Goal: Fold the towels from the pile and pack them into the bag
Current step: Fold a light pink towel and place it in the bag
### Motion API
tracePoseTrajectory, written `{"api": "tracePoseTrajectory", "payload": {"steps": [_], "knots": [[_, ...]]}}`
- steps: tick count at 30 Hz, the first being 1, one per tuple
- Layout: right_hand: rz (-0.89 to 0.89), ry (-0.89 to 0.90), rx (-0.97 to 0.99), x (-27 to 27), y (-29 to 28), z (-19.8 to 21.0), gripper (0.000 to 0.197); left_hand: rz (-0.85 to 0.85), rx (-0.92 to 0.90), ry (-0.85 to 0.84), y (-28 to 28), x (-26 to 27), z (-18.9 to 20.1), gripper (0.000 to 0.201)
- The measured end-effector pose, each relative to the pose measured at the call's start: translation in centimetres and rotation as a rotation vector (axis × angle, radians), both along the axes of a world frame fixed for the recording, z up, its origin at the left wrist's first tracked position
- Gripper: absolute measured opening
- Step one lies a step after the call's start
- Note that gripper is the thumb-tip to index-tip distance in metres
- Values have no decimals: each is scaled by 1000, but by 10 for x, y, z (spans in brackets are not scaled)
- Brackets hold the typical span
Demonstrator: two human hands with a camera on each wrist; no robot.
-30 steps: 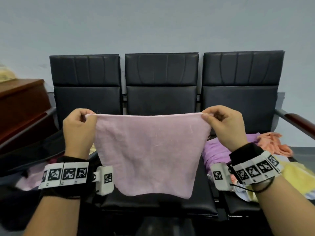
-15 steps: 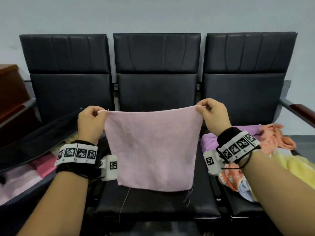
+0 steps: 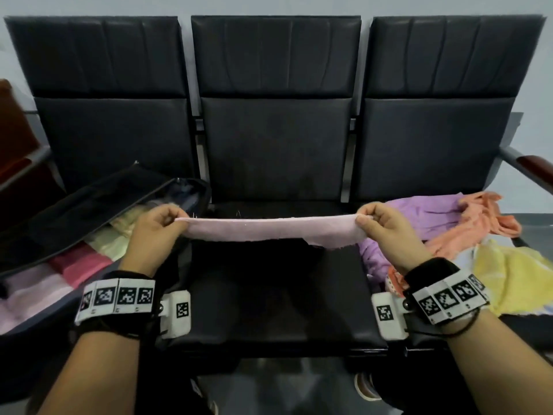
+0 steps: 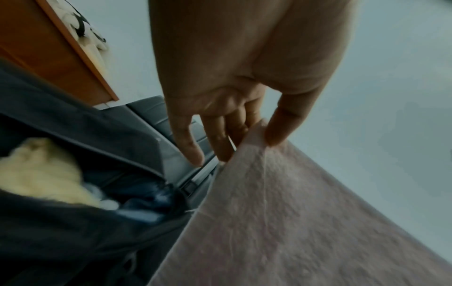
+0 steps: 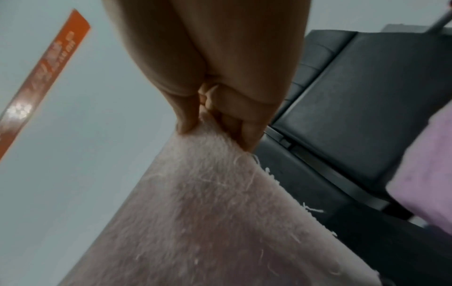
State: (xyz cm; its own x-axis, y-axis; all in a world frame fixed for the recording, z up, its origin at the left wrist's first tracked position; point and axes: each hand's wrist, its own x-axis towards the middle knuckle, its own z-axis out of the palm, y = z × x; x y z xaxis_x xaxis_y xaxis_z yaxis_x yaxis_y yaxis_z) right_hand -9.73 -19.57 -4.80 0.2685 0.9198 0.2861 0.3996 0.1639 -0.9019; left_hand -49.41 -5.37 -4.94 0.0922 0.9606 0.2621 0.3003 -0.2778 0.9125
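A pale pink towel (image 3: 269, 230) is stretched flat and nearly edge-on above the middle black seat (image 3: 275, 295). My left hand (image 3: 173, 218) pinches its left corner, and the left wrist view shows thumb and fingers closed on the pink towel (image 4: 281, 212). My right hand (image 3: 366, 218) pinches the right corner, with fingers curled tight on the pink towel (image 5: 220, 203). An open black bag (image 3: 89, 211) lies on the left seat with folded pink and cream towels inside. The pile of loose towels (image 3: 478, 229), purple, orange and yellow, lies on the right seat.
Three black seat backs (image 3: 275, 100) stand behind the towel. A wooden-tipped armrest (image 3: 535, 169) juts out at the far right, and brown wooden furniture (image 3: 12, 139) stands at the left edge. Floor and a shoe show below the seat front.
Both hands have come down and moved away from me with the towel. It hung as a vertical sheet earlier and now lies almost level over the middle seat.
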Motion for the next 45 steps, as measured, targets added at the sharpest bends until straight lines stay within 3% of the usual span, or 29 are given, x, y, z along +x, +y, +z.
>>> {"api": "tracePoseTrajectory", "payload": {"steps": [6, 10, 16, 24, 29, 37, 41, 45], "knots": [[135, 53, -270, -2, -29, -54, 18, -124, -372, 175, -30, -19, -54, 25], [135, 87, -329, -3, -37, -72, 14, -152, -493, 188, -44, -23, -72, 9], [-1, 139, -304, 1, -23, -95, 13, -81, -469, 230, -34, -7, -92, 16], [-220, 28, -275, 10, 12, -131, 13, 8, -379, 225, 1, 25, -123, 12], [-246, -57, -323, 16, 40, -145, 11, 45, -410, 256, 29, 34, -139, 11], [-303, -315, -490, 23, 71, -179, 13, 115, -472, 460, 54, 47, -173, 17], [-317, -368, -584, 25, 58, -192, 13, 179, -439, 463, 41, 45, -179, 26], [-256, -382, -691, 16, 26, -199, 17, 79, -466, 548, 13, 31, -178, 18]]}}
